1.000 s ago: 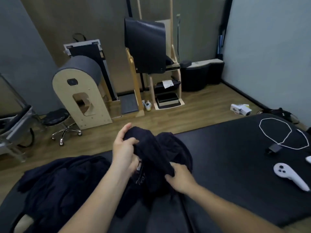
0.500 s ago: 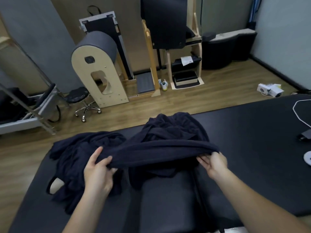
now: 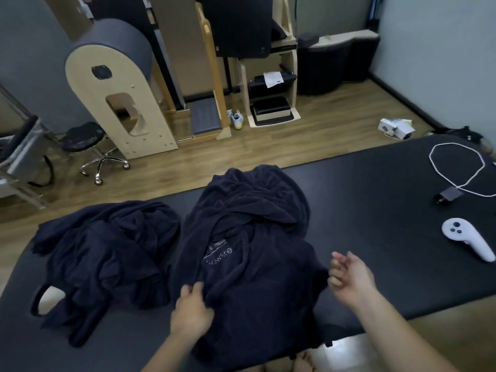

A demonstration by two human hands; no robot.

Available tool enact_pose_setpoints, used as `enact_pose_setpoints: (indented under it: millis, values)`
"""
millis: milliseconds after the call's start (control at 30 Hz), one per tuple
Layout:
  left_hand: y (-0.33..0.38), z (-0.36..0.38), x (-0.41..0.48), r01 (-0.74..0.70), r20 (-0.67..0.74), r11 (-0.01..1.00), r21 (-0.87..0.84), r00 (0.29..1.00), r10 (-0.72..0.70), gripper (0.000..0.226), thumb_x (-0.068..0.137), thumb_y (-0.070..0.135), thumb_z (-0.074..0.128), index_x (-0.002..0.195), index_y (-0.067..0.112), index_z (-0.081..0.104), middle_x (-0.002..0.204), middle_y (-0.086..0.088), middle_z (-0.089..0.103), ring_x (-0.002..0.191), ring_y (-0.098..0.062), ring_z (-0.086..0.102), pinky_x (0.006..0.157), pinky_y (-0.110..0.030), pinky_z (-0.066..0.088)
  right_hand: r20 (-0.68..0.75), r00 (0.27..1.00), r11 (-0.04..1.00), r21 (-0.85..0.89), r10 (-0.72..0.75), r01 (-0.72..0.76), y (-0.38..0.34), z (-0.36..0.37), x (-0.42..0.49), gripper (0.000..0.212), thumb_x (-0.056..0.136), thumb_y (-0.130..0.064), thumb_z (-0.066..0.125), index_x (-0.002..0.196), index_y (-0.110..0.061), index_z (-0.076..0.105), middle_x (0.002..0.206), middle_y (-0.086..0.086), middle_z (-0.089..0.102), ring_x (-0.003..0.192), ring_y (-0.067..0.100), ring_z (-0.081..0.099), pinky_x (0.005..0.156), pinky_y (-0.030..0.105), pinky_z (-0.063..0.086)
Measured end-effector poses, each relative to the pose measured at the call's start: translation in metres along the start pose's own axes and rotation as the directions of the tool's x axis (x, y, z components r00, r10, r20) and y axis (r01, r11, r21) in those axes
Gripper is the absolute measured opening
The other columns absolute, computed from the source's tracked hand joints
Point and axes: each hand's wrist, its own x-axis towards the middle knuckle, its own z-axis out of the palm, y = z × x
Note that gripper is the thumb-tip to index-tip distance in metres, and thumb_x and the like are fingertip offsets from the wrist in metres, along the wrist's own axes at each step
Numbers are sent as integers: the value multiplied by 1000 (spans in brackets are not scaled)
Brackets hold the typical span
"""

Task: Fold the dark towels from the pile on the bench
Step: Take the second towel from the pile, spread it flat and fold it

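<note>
A dark navy towel with pale stitched lettering lies crumpled in the middle of the black padded bench, its near part hanging over the front edge. A pile of more dark towels sits to its left. My left hand pinches the towel's left edge near the front. To the right of the towel hovers my right hand, fingers loosely curled and blurred, holding nothing.
On the bench's right side lie a white handheld controller, a looped white cable and a small dark adapter. The bench has a face hole at the left. Beyond it stand a wooden barrel, a stool and boxes.
The towel, stretched between both hands half a second ago, now lies spread on the bench. My right hand has let go and moved right; my left hand has shifted to the towel's near left edge.
</note>
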Motion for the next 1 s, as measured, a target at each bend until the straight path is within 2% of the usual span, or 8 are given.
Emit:
enact_pose_setpoints:
  millis: [167, 333, 433, 533, 700, 833, 900, 1000]
  values:
    - [96, -20, 41, -510, -115, 823, 250, 828, 549, 43, 93, 17, 51, 136, 22, 51, 137, 1, 44, 125, -23, 45, 108, -37, 35, -44, 996, 877, -473, 76, -88, 43, -34, -6, 26, 97, -28, 59, 118, -15, 54, 115, 9, 60, 95, 23, 60, 70, 36, 52]
    - [163, -28, 77, -571, -26, 563, 597, 688, 726, 50, 96, 24, 48, 146, 25, 42, 165, -10, 10, 153, -33, 2, 120, -57, -1, -178, 984, 754, -642, 29, -139, 73, -74, -17, 7, 97, -14, 59, 103, -13, 56, 98, 8, 62, 89, 21, 58, 68, 37, 49]
    - [179, -27, 105, -499, 53, 535, 682, 763, 644, 72, 99, 31, 47, 159, 25, 8, 161, -10, 25, 150, -33, 16, 117, -66, -5, -240, 964, 746, -661, -111, -79, 82, -93, -7, 12, 92, -11, 64, 101, -6, 58, 88, 16, 64, 85, 33, 64, 80, 50, 54]
    - [166, -19, 119, -486, 108, 588, 646, 821, 561, 67, 100, 31, 48, 156, 19, 14, 118, -2, 64, 124, -26, 49, 118, -58, 12, -150, 887, 443, -894, -436, 66, 87, -95, 15, 25, 85, -29, 71, 95, -15, 53, 91, 6, 62, 82, 26, 60, 75, 40, 52]
    - [116, -19, 113, -467, 73, 652, 597, 841, 536, 37, 100, 20, 45, 136, 20, 42, 100, -7, 66, 96, -30, 60, 86, -42, 43, 79, 987, 154, -983, -139, 100, 99, -53, 40, 71, 79, -65, 65, 130, -23, 38, 120, 5, 52, 104, 26, 59, 83, 35, 50]
    - [60, -36, 99, -379, 104, 816, 436, 922, 373, 52, 92, 51, 60, 131, 26, 38, 103, -5, 64, 89, -28, 62, 66, -34, 45, 42, 984, -95, -995, -173, 26, 101, -46, 50, 51, 86, -22, 63, 125, -17, 30, 127, 14, 42, 103, 30, 53, 89, 43, 52]
    - [24, -38, 93, -242, 70, 915, 323, 970, 232, 44, 91, 46, 61, 124, 28, 39, 97, -3, 61, 84, -27, 60, 66, -35, 50, 61, 971, -61, -997, -233, 48, 99, -49, 52, 39, 89, -12, 52, 126, -14, 38, 123, 14, 49, 98, 28, 55, 84, 39, 51]
    - [-29, -32, 79, -16, 80, 984, 176, 997, 2, 24, 91, 32, 50, 114, 25, 49, 100, -5, 61, 87, -28, 59, 76, -36, 54, 11, 931, 205, -975, -366, 92, 89, -58, 52, 22, 92, -10, 50, 110, -9, 61, 106, 14, 66, 97, 33, 60, 77, 29, 44]
